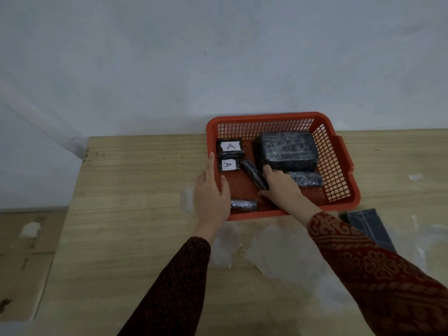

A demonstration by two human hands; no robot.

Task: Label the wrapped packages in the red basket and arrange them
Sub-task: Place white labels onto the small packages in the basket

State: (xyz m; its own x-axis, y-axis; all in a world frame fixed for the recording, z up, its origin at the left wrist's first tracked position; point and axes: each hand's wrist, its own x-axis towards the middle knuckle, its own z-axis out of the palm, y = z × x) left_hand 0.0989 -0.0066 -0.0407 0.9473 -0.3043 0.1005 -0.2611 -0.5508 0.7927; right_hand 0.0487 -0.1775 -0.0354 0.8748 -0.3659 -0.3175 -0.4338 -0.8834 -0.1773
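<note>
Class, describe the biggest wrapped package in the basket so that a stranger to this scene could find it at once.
Start at the red basket on the wooden table. Look to its far right corner: the big black package lies there, just beyond the right hand. It is by far the bulkiest bundle, and unlike the two small packages at the far left, it carries no white label.

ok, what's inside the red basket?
Red basket: two packages labelled A, one big wrapped block, three smaller unlabelled ones visible. The right hand covers part of the floor.
</note>
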